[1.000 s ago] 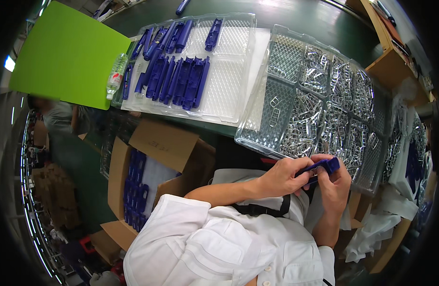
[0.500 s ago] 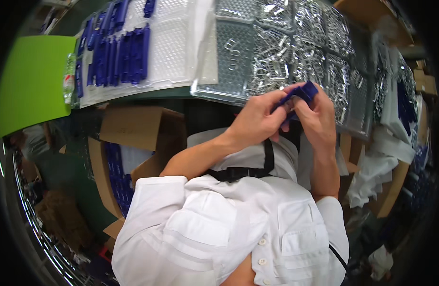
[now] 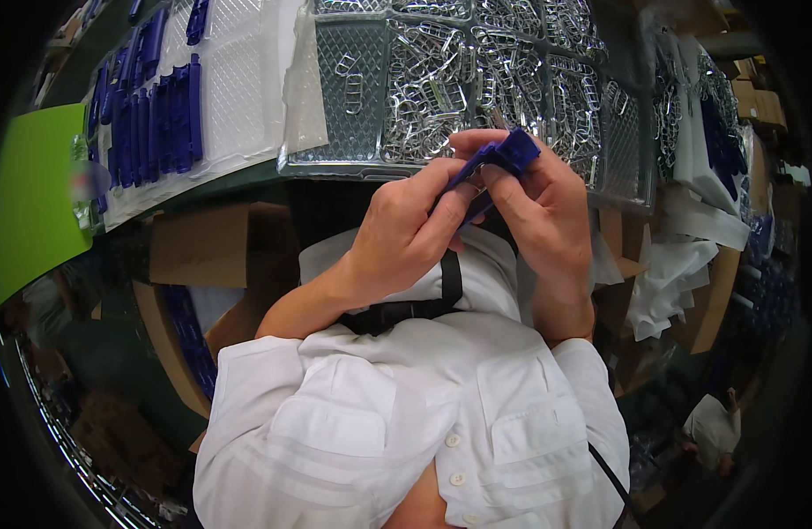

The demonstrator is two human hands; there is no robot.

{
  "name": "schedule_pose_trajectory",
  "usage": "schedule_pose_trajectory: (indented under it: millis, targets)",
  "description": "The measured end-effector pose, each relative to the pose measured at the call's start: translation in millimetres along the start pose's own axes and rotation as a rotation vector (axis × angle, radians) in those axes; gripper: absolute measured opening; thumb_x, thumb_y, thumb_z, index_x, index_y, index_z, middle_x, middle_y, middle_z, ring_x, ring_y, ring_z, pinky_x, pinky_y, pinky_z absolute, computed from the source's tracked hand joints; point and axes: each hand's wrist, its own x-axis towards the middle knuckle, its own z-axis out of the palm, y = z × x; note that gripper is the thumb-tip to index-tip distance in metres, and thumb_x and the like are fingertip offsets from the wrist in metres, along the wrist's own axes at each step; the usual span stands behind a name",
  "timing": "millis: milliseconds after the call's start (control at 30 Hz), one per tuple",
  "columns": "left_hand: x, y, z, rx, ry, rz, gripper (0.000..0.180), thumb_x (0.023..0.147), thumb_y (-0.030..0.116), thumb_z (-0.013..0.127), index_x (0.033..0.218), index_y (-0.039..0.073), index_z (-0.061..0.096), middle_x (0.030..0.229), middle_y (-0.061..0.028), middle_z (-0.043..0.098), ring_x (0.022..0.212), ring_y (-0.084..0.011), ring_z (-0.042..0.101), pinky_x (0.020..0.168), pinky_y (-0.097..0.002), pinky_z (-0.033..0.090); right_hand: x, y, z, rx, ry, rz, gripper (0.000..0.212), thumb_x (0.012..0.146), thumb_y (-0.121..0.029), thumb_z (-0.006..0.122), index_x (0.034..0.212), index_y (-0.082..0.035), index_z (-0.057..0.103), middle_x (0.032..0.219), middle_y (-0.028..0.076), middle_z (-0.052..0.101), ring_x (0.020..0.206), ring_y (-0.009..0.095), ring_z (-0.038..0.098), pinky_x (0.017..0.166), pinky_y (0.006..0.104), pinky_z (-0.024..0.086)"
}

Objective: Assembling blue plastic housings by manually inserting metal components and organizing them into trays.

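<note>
A dark blue plastic part (image 3: pixel 517 152) is held between my two hands, close in front of my waist at the tray's near edge. My left hand (image 3: pixel 402 220) pinches its lower left end between thumb and fingers. Around the wider, blocky upper right end, my right hand (image 3: pixel 547 207) is closed, the thumb pressing on the middle. A small shiny bit of metal shows by the thumbs, mostly hidden by the fingers. Just beyond my hands, a clear plastic tray (image 3: pixel 333 159) with compartments holds heaps of shiny wire-like metal clips (image 3: pixel 424 93); a few lie apart in its left compartment.
Several long blue plastic parts (image 3: pixel 163 119) lie in rows on a white textured tray (image 3: pixel 238 106) at the far left. Beside it are a green board (image 3: pixel 36 194) and a clear bottle (image 3: pixel 81 185). Open cardboard boxes (image 3: pixel 199 247) flank me, the right one with white sheets (image 3: pixel 666 291).
The whole view has shifted, so the trays and my hands appear further left. Both hands still grip the blue part, with the thumbs at its middle.
</note>
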Motion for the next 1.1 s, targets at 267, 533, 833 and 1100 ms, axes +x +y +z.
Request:
schedule_pose_trajectory:
  millis: [267, 533, 833, 1100]
  targets:
    - [6.0, -15.1, -1.8, 0.216, 0.075, 0.163, 0.016, 0.100, 0.004, 0.056, 0.112, 0.000, 0.064, 0.071, -0.0117, 0.069, 0.061, -0.0226, 0.071, 0.057, -0.0333, 0.055, 7.2, 11.7, 5.6, 0.020, 0.036, -0.054, 0.020, 0.098, 0.002, 0.058, 0.115, -0.001, 0.068, 0.096, 0.004, 0.072, 0.080, 0.009, 0.069, 0.063, 0.0260, 0.059]
    - [29.4, -14.2, -9.7, 0.126, 0.059, 0.025, 0.020, 0.104, 0.009, 0.056, 0.117, -0.004, 0.063, 0.076, -0.0098, 0.071, 0.063, -0.0130, 0.069, 0.058, -0.0282, 0.056, 38.0, 22.7, 4.0, -0.142, 0.051, -0.108, 0.016, 0.095, -0.002, 0.059, 0.109, 0.000, 0.067, 0.094, 0.006, 0.072, 0.074, 0.012, 0.070, 0.056, 0.0267, 0.058]
    - [-12.0, 16.9, -24.5, 0.254, -0.024, 0.341, 0.055, 0.098, 0.008, 0.069, 0.149, -0.002, 0.051, 0.117, -0.0133, 0.070, 0.092, -0.0190, 0.070, 0.082, -0.0284, 0.056, 12.3, 9.9, -6.3, 0.545, -0.252, -0.226, 0.059, 0.095, -0.011, 0.069, 0.147, 0.009, 0.046, 0.140, 0.028, 0.061, 0.132, 0.032, 0.060, 0.113, 0.0442, 0.046]
    - [-19.5, 19.4, -8.4, 0.585, 0.258, 0.471, 0.075, 0.073, 0.001, 0.091, 0.140, 0.002, 0.058, 0.115, -0.0171, 0.071, 0.100, -0.0285, 0.073, 0.086, -0.0358, 0.060, 7.2, 13.7, -5.6, 0.517, -0.164, -0.221, 0.068, 0.096, -0.015, 0.069, 0.151, 0.008, 0.039, 0.141, 0.032, 0.059, 0.133, 0.039, 0.059, 0.115, 0.0499, 0.045]
